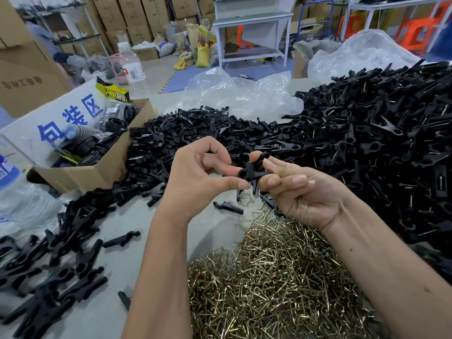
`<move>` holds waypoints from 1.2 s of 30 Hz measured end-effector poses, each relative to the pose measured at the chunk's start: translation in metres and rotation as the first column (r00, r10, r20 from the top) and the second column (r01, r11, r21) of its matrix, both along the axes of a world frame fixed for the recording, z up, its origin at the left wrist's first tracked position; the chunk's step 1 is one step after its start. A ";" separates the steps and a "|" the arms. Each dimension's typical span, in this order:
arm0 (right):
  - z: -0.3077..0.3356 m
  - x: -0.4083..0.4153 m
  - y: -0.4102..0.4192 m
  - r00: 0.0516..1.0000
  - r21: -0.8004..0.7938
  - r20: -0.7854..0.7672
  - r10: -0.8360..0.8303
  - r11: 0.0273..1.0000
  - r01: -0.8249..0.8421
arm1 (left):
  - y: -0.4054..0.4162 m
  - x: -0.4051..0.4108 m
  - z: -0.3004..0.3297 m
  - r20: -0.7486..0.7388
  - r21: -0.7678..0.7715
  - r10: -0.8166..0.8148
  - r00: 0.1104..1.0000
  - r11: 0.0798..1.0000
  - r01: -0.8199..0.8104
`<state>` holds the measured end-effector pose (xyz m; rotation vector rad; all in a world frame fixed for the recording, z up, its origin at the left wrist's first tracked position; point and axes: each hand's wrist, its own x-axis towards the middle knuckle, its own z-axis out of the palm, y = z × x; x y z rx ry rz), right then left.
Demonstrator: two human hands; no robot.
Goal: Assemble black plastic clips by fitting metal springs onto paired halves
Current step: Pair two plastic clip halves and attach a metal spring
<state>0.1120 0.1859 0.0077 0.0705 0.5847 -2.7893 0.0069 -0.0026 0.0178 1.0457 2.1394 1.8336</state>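
Two bare hands meet above a grey tabletop (215, 231), both working on one small black plastic clip (253, 171) made of paired halves. The left hand (195, 177) pinches the clip's lower end between thumb and forefinger, its other fingers curled loosely above. The right hand (300, 192) grips the clip's upper end — thumb on top, forefinger beneath — while its remaining fingers fold in toward the palm. Whether a spring already sits on the held clip I cannot tell.

Directly below the clip, nearer the person, a heap of brass-coloured bent wire springs (274, 285) spreads across the tabletop, with a few stray springs lying just under the right hand's fingers. Behind the clip and to its left lies a mound of loose black plastic clip halves (176, 135); to its right rises a much larger pile of black clips showing wire springs (381, 138). Left of the clip and nearer the person, more black pieces (49, 270) lie scattered, and a single black clip half (228, 207) rests on the tabletop just below the left hand.

Far left of the clip stands an open brown cardboard box (97, 167) holding dark ribbed rubber parts. Crumpled clear plastic sheeting (239, 94) lies behind the mound — beyond it, stacked cardboard cartons (137, 18) and a white metal workbench (252, 28).
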 end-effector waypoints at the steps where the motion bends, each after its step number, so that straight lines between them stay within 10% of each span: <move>1: 0.000 0.000 0.000 1.000 0.005 0.000 0.002 1.000 -0.002 | 0.000 0.000 0.000 0.002 -0.001 -0.005 1.000 1.000 0.005; 10: -0.001 0.002 -0.002 0.999 0.058 0.010 -0.033 0.998 0.032 | 0.003 0.000 -0.002 -0.045 0.002 0.000 0.999 1.000 0.000; 13: 0.002 0.001 -0.007 0.986 0.312 -0.079 -0.144 0.936 0.162 | -0.002 -0.004 -0.001 -0.011 -0.049 -0.001 1.000 0.999 0.000; 20: -0.008 -0.004 -0.006 0.710 0.860 -0.406 -0.576 0.023 0.510 | -0.009 -0.006 -0.013 -0.026 -0.656 0.015 1.000 0.754 -0.029; 24: -0.016 -0.007 -0.016 0.688 0.659 -0.686 -0.235 -0.601 0.452 | -0.008 -0.009 -0.014 -0.027 -0.706 0.001 1.000 0.708 -0.019; 26: -0.019 -0.007 -0.025 0.781 0.485 -0.622 0.055 -0.756 0.440 | -0.010 -0.012 -0.015 -0.029 -0.682 0.018 0.999 0.730 -0.033; 30: -0.031 -0.007 -0.035 0.912 0.442 -0.302 0.276 -0.807 0.391 | -0.017 -0.016 -0.017 -0.060 -0.592 0.123 0.991 0.795 -0.134; 36: -0.027 -0.009 -0.032 0.896 0.568 -0.373 0.240 -0.704 0.425 | -0.011 -0.017 -0.016 0.076 -0.348 0.268 0.960 0.910 -0.226</move>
